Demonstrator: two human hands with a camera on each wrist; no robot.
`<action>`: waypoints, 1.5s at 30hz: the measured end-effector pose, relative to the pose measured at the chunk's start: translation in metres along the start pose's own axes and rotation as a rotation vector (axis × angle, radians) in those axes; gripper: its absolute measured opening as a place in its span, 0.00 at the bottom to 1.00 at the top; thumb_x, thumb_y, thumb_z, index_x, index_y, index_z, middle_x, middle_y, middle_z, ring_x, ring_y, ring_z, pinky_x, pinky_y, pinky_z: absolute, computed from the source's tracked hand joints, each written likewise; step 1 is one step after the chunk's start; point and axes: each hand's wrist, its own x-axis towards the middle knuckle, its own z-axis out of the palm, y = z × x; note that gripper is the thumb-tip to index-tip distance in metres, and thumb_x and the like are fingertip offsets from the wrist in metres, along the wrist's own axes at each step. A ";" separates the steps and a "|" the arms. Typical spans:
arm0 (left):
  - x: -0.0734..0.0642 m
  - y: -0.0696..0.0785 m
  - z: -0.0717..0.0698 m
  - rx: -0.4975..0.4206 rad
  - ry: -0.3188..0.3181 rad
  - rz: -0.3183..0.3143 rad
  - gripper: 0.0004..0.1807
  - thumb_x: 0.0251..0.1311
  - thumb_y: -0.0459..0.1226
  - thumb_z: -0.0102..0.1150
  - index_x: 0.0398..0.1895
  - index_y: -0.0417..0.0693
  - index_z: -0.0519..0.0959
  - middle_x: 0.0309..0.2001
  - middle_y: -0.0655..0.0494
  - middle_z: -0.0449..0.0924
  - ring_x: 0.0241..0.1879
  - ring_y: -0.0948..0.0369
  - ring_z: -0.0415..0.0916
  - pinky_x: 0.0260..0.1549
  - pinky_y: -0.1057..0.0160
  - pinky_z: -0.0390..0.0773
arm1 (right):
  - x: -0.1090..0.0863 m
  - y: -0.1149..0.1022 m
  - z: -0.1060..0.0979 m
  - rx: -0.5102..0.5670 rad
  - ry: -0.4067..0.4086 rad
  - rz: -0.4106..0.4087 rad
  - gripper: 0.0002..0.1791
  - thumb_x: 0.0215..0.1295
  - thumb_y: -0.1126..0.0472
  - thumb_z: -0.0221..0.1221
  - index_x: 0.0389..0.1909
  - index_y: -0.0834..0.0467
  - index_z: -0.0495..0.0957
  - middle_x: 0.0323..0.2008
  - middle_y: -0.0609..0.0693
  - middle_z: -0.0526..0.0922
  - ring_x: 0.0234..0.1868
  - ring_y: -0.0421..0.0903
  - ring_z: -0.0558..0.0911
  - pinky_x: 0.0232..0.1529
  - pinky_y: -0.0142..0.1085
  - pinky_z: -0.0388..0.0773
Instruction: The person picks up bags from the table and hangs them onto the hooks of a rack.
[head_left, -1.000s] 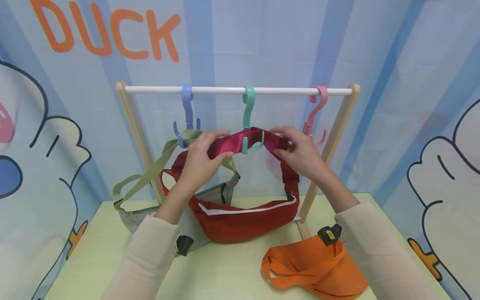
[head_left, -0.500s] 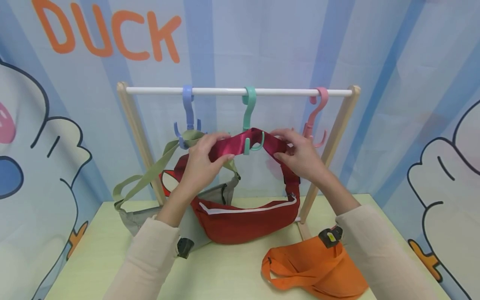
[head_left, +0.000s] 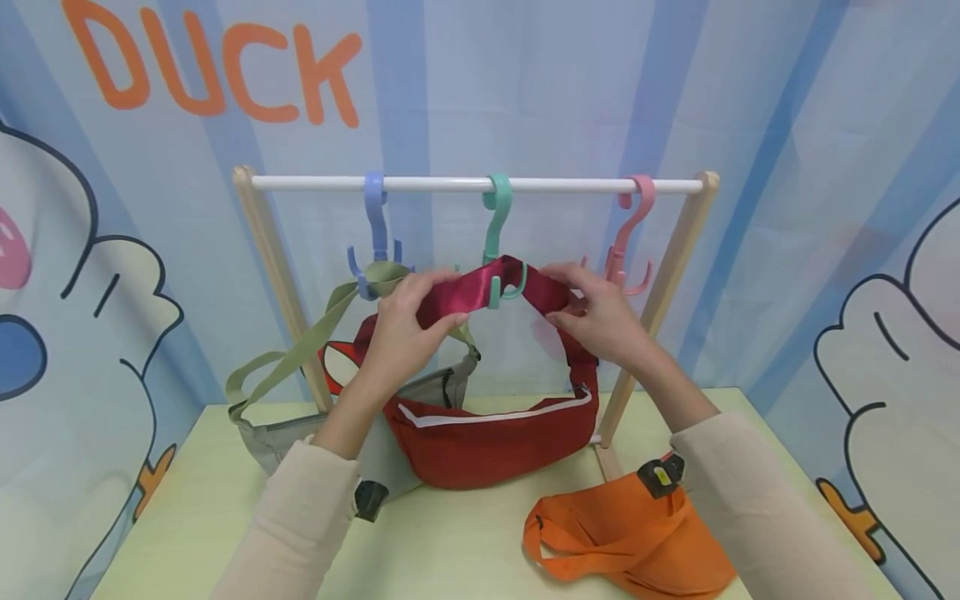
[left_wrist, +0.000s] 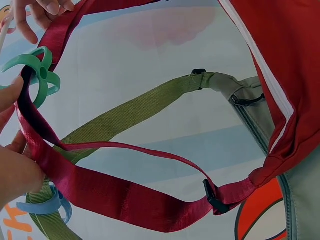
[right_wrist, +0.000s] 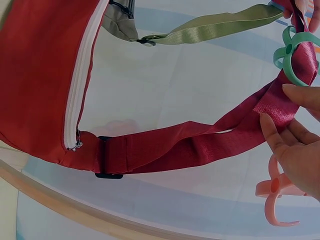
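A red waist bag (head_left: pixel 487 452) with a white zipper hangs by its dark red strap (head_left: pixel 467 290) at the green hook (head_left: pixel 497 221). The strap passes over the hook's prongs, as the left wrist view also shows. My left hand (head_left: pixel 403 323) holds the strap left of the hook, thumb in front and fingers behind. On the other side, my right hand (head_left: pixel 606 315) pinches it between thumb and fingers (right_wrist: pixel 272 132). The bag's bottom is close to the table; whether it touches cannot be told. Behind it, a grey bag (head_left: pixel 277 437) has its olive strap (head_left: pixel 307 337) on the blue hook (head_left: pixel 375 217).
A white rail (head_left: pixel 442 182) on wooden posts (head_left: pixel 663 275) carries the hooks. The pink hook (head_left: pixel 633 225) hangs right of my right hand. An orange bag (head_left: pixel 630 533) lies on the pale table (head_left: pixel 442 550) at front right. A printed cloth backdrop (head_left: pixel 547 83) stands behind.
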 end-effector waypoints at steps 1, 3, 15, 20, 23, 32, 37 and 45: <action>0.000 0.000 0.000 -0.003 -0.001 -0.003 0.23 0.52 0.36 0.65 0.53 0.44 0.74 0.49 0.47 0.73 0.45 0.54 0.69 0.43 0.50 0.64 | 0.000 0.000 0.000 0.002 -0.003 0.000 0.28 0.56 0.72 0.60 0.58 0.59 0.67 0.50 0.57 0.74 0.37 0.50 0.78 0.42 0.43 0.76; -0.001 0.000 0.000 -0.008 -0.004 -0.010 0.23 0.52 0.36 0.65 0.53 0.44 0.74 0.49 0.47 0.73 0.45 0.54 0.69 0.42 0.50 0.65 | -0.001 0.000 0.000 0.008 -0.010 0.006 0.28 0.56 0.72 0.60 0.59 0.59 0.67 0.50 0.57 0.73 0.37 0.50 0.78 0.42 0.43 0.76; -0.003 -0.002 0.000 -0.013 -0.024 -0.049 0.24 0.52 0.38 0.65 0.54 0.46 0.73 0.50 0.48 0.73 0.46 0.54 0.68 0.42 0.51 0.67 | -0.002 0.001 0.000 0.047 -0.027 0.036 0.28 0.56 0.72 0.60 0.58 0.60 0.67 0.50 0.58 0.72 0.40 0.53 0.79 0.44 0.44 0.75; -0.005 -0.003 0.000 -0.033 -0.038 -0.051 0.25 0.52 0.38 0.65 0.55 0.46 0.73 0.50 0.48 0.73 0.46 0.54 0.68 0.41 0.52 0.71 | -0.003 0.002 0.000 0.078 -0.039 0.039 0.28 0.56 0.72 0.60 0.59 0.61 0.66 0.52 0.59 0.71 0.43 0.55 0.79 0.46 0.45 0.74; -0.006 -0.003 -0.001 -0.047 -0.049 -0.055 0.25 0.53 0.38 0.64 0.55 0.46 0.72 0.50 0.48 0.72 0.46 0.54 0.69 0.40 0.53 0.72 | -0.003 0.002 -0.001 0.087 -0.048 0.048 0.29 0.56 0.71 0.61 0.59 0.60 0.66 0.54 0.59 0.70 0.45 0.56 0.78 0.47 0.45 0.74; -0.007 -0.003 -0.001 -0.069 -0.063 -0.078 0.25 0.52 0.38 0.65 0.56 0.48 0.72 0.51 0.50 0.72 0.47 0.55 0.68 0.39 0.54 0.75 | -0.003 0.002 -0.001 0.072 -0.044 0.057 0.29 0.55 0.70 0.62 0.59 0.60 0.66 0.63 0.56 0.63 0.49 0.58 0.77 0.47 0.46 0.73; -0.008 -0.004 -0.002 -0.084 -0.058 -0.058 0.26 0.52 0.37 0.65 0.56 0.47 0.72 0.52 0.49 0.71 0.47 0.55 0.68 0.39 0.54 0.76 | -0.003 0.003 -0.002 0.070 -0.038 0.043 0.28 0.55 0.68 0.62 0.58 0.59 0.67 0.65 0.55 0.61 0.50 0.59 0.76 0.47 0.47 0.73; -0.008 -0.004 -0.003 -0.090 -0.063 -0.031 0.27 0.51 0.37 0.66 0.57 0.45 0.71 0.54 0.49 0.69 0.49 0.55 0.68 0.41 0.54 0.75 | -0.003 0.003 -0.002 0.054 -0.016 0.021 0.28 0.55 0.67 0.63 0.58 0.59 0.68 0.66 0.55 0.60 0.55 0.58 0.72 0.47 0.49 0.72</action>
